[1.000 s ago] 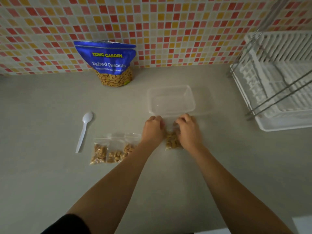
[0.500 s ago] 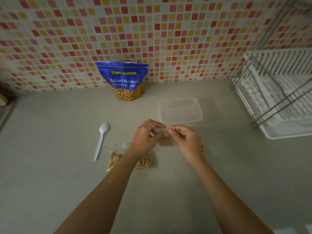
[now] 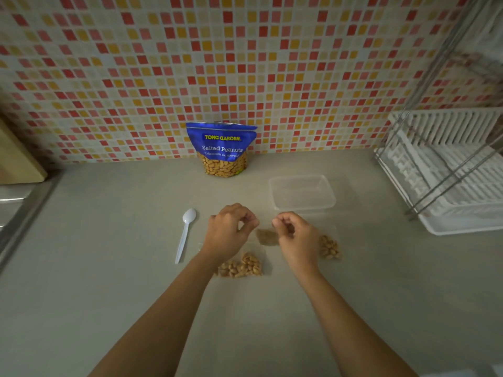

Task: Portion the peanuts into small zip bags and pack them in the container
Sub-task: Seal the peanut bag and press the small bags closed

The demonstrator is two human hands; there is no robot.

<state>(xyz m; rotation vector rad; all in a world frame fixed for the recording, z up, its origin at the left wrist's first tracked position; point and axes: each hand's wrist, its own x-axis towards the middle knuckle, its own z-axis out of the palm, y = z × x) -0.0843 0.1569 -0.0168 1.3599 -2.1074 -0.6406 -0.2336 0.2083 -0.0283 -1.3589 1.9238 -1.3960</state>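
**Left hand** (image 3: pixel 231 232): raised over the counter (image 3: pixel 109 268), fingers curled with thumb towards fingertips.

**Right hand** (image 3: pixel 296 238): just beside the left, curled the same way.

**Small zip bag** (image 3: pixel 267 237): blurred, part-filled with peanuts, between the two hands and just below their fingertips. Its clear top edge could not be made out, so whether either hand pinched it could not be told.

**Filled bags** (image 3: pixel 241 266): lay flat under the left wrist, count unclear.

**Single filled bag** (image 3: pixel 329 246): lay just outside the right hand.

**Container** (image 3: pixel 302 193): clear and open, beyond the right hand, with nothing visible inside.

**Peanut pouch** (image 3: pixel 221 149): stood upright well beyond the left hand, against the tiled wall (image 3: pixel 245 63).

**Spoon** (image 3: pixel 185 235): white plastic, lay just outside the left hand, bowl pointing away.

**Dish rack** (image 3: pixel 446 170): far to the right of the right hand.

**Progress, as judged:** portioning was well along, with several bags filled. The bag between the hands was probably at the sealing stage. Packing had not begun, since no bag was in the container. Every bag remained to be placed.
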